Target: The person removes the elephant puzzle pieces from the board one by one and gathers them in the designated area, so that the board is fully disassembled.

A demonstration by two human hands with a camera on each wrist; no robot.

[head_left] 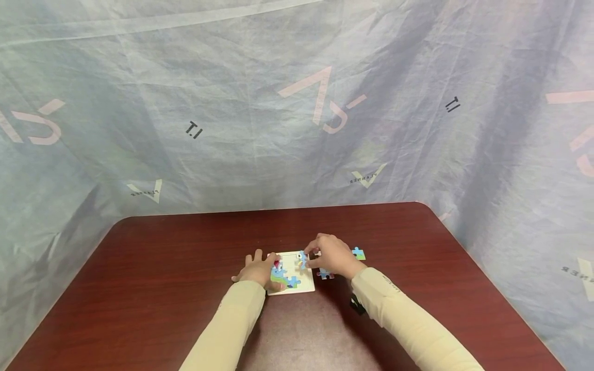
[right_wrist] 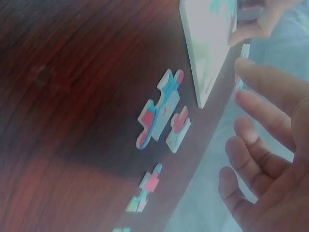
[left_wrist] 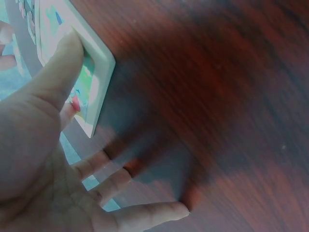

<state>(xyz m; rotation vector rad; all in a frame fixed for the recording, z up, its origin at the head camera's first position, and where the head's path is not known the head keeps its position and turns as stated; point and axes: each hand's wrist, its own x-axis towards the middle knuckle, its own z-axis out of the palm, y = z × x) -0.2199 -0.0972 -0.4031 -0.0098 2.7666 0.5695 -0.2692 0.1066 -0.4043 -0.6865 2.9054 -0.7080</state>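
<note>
A wooden jigsaw tray (head_left: 303,286) with a pale rim lies flat on the table, blue, green and red pieces fitted in its left and lower part. My left hand (head_left: 255,270) rests at its left side, fingers spread. In the left wrist view the thumb (left_wrist: 72,53) lies across the tray's edge (left_wrist: 103,65). Over the tray's right side, my right hand (head_left: 333,256) pinches a blue-and-white puzzle piece (head_left: 302,260) by its edge. The right wrist view shows that piece (right_wrist: 245,52) nearly edge-on at the fingertips, the other fingers loosely bent.
Loose puzzle pieces (head_left: 326,274) lie right of the tray, partly under my right hand. Another piece (head_left: 358,253) sits farther right. A small black object (head_left: 357,305) shows by the right sleeve. Printed grey fabric (head_left: 260,129) hangs behind the dark red table (head_left: 185,257).
</note>
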